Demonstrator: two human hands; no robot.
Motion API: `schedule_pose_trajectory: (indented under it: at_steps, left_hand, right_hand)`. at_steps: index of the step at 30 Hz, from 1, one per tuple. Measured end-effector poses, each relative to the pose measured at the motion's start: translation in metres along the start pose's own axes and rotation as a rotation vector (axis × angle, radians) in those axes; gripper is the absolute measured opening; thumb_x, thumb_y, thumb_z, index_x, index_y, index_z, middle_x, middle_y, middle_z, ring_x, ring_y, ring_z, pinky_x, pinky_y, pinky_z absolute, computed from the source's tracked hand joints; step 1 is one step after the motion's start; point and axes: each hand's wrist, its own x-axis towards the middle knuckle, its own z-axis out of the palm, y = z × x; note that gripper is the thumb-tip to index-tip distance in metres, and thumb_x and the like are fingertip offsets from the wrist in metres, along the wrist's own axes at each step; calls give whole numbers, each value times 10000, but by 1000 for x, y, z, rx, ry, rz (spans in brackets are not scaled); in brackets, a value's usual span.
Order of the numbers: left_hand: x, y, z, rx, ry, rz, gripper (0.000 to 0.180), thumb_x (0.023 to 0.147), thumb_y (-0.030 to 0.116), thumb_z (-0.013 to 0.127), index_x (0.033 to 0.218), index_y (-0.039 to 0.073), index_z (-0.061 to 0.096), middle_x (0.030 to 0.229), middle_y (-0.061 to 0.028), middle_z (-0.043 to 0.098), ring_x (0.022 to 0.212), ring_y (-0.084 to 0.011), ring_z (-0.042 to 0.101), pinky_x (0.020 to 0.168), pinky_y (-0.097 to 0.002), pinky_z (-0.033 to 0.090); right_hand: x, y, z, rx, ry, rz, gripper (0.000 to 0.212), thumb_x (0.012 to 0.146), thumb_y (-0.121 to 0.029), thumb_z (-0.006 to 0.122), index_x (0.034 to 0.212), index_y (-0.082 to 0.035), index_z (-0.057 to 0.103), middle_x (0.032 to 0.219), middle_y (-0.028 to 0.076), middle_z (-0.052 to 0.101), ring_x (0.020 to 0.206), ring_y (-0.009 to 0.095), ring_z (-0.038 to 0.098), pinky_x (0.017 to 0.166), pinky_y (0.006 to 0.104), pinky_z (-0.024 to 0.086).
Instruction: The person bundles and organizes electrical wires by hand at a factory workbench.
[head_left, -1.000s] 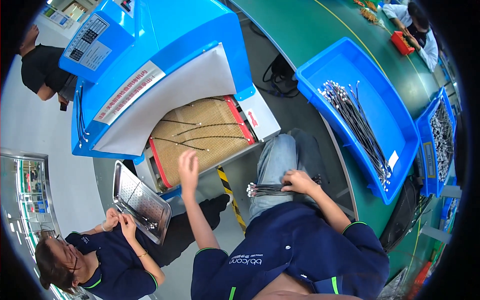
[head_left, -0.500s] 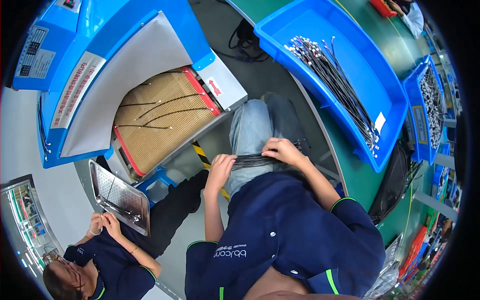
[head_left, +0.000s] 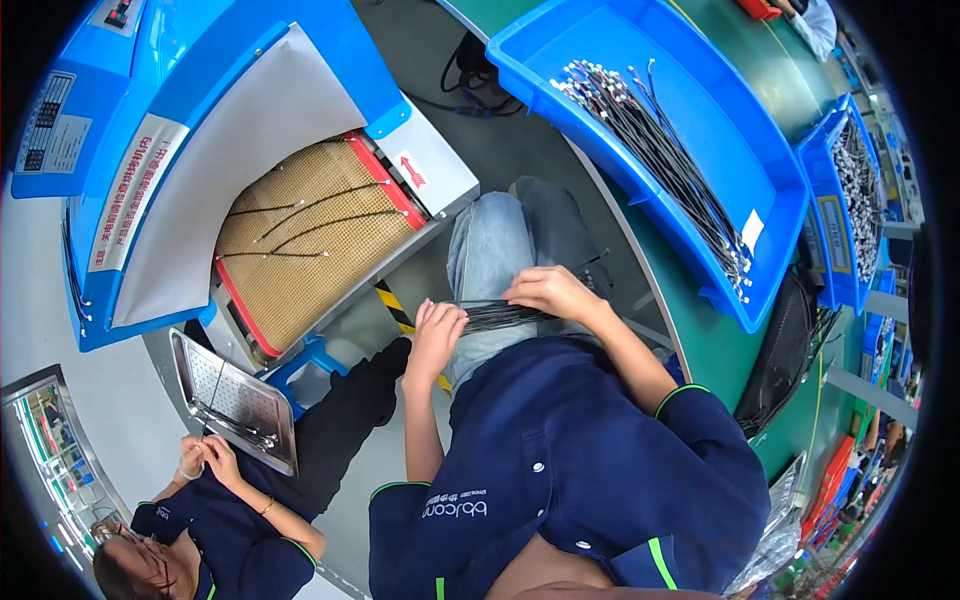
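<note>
A bundle of thin black cables [head_left: 492, 318] lies across my lap over the light blue jeans. My left hand [head_left: 436, 334] is closed round its left end, fingers curled over the cables. Towards the other end, my right hand [head_left: 552, 292] grips the bundle from above, with fingers bent over it and the thumb hidden. Between the hands the strands run side by side, slightly fanned. A few cable ends [head_left: 592, 262] stick out beyond my right hand.
At left, a blue machine has a tan mesh belt [head_left: 300, 225] carrying several black cables. A co-worker handles a cable over a metal tray [head_left: 285, 400]. On the green table [head_left: 655, 240] stands a large blue bin [head_left: 770, 200] of cables; a smaller blue bin [head_left: 830, 215] sits beyond.
My right hand has moved from a fingertip pinch to lying more fully over the bundle. The strands between my hands look more spread. The whole view has shifted slightly.
</note>
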Motion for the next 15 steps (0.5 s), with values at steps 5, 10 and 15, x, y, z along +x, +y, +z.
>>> schedule_pose_trajectory:
  at_steps: [5,10,15]
  left_hand:
    - [3,13,-14,108,-113,-177,144,861,144,606,947,35,569,902,-90,588,901,-271,565,916,-408,408]
    - [7,28,-16,-171,118,-344,272,823,155,666,1040,20,575,916,-102,616,904,-290,585,802,-382,472]
    - [9,21,-16,-86,172,-163,301,806,155,683,1068,24,616,914,-121,631,874,-301,608,757,-384,483]
  right_hand:
    - [9,-5,0,-111,76,-23,90,804,-156,662,869,-94,660,832,14,620,731,212,633,622,323,515]
    - [10,-5,-10,-81,94,27,88,800,-159,676,834,-78,672,805,34,633,715,222,633,624,331,516]
    - [13,-9,-12,-34,111,22,85,806,-143,670,859,-78,680,817,42,637,721,229,633,640,330,520]
